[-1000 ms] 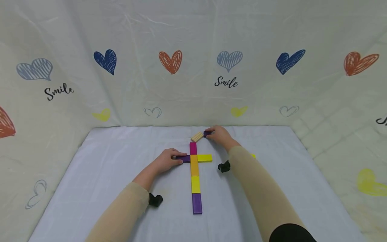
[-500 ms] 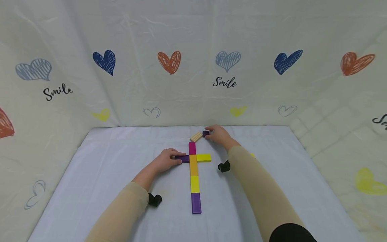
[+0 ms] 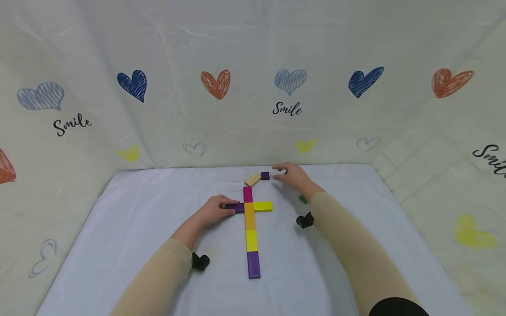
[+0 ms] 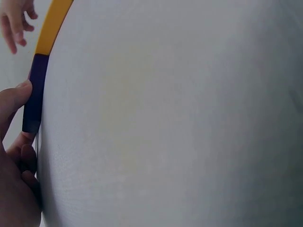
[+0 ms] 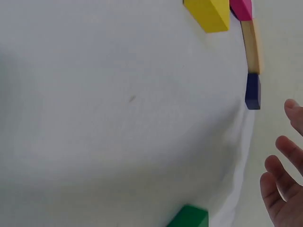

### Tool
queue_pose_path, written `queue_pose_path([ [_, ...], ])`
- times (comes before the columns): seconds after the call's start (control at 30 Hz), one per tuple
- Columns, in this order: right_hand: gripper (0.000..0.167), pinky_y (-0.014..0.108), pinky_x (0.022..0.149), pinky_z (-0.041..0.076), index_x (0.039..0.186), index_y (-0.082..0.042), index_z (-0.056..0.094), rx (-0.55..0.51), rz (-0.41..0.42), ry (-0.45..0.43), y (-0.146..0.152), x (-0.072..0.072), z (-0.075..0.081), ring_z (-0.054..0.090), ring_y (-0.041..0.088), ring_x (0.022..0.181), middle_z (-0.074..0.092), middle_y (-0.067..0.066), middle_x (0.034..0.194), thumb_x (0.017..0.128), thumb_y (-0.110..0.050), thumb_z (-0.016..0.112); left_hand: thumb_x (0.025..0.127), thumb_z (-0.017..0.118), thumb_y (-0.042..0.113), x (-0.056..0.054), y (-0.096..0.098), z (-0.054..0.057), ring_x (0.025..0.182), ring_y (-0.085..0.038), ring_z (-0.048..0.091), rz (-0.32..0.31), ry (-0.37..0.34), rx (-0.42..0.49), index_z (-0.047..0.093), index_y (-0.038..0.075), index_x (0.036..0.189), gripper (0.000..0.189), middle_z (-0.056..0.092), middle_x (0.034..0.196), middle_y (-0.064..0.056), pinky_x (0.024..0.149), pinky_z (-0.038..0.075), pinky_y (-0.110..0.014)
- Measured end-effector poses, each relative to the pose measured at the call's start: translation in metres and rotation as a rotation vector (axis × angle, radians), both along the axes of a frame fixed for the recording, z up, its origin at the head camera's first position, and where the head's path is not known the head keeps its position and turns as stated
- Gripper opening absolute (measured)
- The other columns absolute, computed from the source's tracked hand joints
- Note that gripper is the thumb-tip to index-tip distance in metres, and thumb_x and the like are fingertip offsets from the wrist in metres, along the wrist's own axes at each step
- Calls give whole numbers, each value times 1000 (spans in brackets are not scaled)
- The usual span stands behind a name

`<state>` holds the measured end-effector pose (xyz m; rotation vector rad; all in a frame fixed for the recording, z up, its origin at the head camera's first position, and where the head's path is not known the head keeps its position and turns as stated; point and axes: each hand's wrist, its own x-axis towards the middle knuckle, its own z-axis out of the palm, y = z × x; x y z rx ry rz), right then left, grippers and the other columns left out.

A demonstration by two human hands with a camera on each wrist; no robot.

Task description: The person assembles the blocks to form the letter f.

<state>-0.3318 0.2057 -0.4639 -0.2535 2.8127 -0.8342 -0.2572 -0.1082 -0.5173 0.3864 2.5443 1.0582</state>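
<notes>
My left hand [image 3: 211, 210] pinches the purple block [image 3: 238, 208] that forms the left arm of a cross of blocks; in the left wrist view my thumb presses the side of that purple block [image 4: 35, 94]. An orange block [image 3: 250, 216] stands at the crossing, with a yellow block [image 3: 262, 206] to its right and a magenta block [image 3: 247, 194] beyond. A slanted bare-wood piece [image 3: 253, 179] with grooved lines leads to a small dark purple block [image 3: 265, 176]. Just right of that, my right hand [image 3: 294, 176] is apart from it, fingers spread and holding nothing.
Nearer to me, another yellow block [image 3: 251, 240] and a purple block [image 3: 254, 264] continue the column. A green block [image 3: 303, 199] lies partly hidden beside my right wrist. White cloth [image 3: 213, 294] covers the table, and a heart-printed curtain [image 3: 245, 123] hangs behind.
My right hand has let go of the small purple block and drawn back to the right, uncovering the green block. My left hand keeps its grip. The head view has shifted slightly.
</notes>
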Motion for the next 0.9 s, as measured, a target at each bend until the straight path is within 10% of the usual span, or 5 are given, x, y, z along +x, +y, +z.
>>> queue_pose_path([
  [0.9,46,41,86,46,132,-13,65,75,41,3,107,70,-4,51,28,102,62,9,127,91,-32,73,95,68,28,2,5,3,114,-24,50,4,6,0,69,36,126,32,60,125,-2,102,43,-48],
])
